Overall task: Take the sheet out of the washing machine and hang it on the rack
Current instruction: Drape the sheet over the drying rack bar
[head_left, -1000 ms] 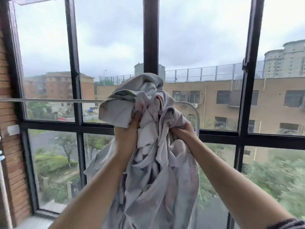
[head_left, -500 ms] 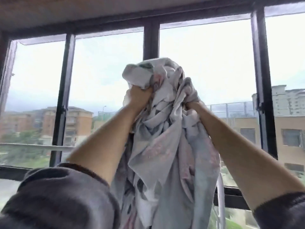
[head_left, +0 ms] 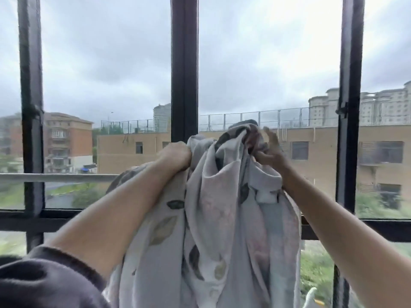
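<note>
Two grips on the sheet (head_left: pixel 222 218), or one? — desk

Two, I'd say. The left grip (head_left: pixel 175 155) is a tight fist round a fold at the top left of the bunch. The right grip (head_left: pixel 270 150) has its thumb dug into the top right, fingers (head_left: pixel 270 135) standing up behind the cloth; that side is blurred. The rest hangs down between the forearms and out of the bottom of my view — me

What's changed? — desk

Half a second ago the bunch was up against the sky with the ceiling showing. Now its top is level with the roof fence (head_left: pixel 289 117) opposite, and the rail (head_left: pixel 55 177) crosses at forearm height — me

Room? — desk

The rail runs from the sheet out to the left edge. One fold shows at its near end behind the left forearm; whether it lies on the rail I can't tell. The centre post (head_left: pixel 184 74) of the window stands right behind the left grip, a second post (head_left: pixel 349 152) just beyond the right forearm — me
</note>
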{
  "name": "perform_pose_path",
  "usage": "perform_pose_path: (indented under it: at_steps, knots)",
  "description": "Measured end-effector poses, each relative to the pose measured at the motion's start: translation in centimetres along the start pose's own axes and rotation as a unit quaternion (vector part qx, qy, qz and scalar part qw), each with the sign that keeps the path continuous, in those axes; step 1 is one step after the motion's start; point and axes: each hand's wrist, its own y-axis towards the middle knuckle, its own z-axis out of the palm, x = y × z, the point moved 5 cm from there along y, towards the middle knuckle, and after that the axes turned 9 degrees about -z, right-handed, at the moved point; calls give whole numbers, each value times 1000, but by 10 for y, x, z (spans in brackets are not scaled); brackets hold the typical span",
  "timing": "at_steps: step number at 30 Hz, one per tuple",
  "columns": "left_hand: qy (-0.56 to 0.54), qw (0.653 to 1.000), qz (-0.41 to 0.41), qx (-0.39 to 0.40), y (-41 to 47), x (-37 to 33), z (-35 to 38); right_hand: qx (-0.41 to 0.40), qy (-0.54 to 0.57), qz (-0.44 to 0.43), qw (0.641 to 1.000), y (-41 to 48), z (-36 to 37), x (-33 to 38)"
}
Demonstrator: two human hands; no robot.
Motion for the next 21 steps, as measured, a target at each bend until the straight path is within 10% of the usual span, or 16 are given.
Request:
perform_pose_path:
  at_steps: [4, 8, 21]
  knots:
    - [-33, 996, 74, -33, -9, 6, -2, 9, -94, -148, 984, -2, 18, 65]
    - [-38, 994, 105, -14, -24, 30, -8, 139, -282, -86, 945, -4, 53, 73]
    - [-17, 971, 196, -137, -65, 90, -26, 48, -285, -5, 957, -10, 53, 49]
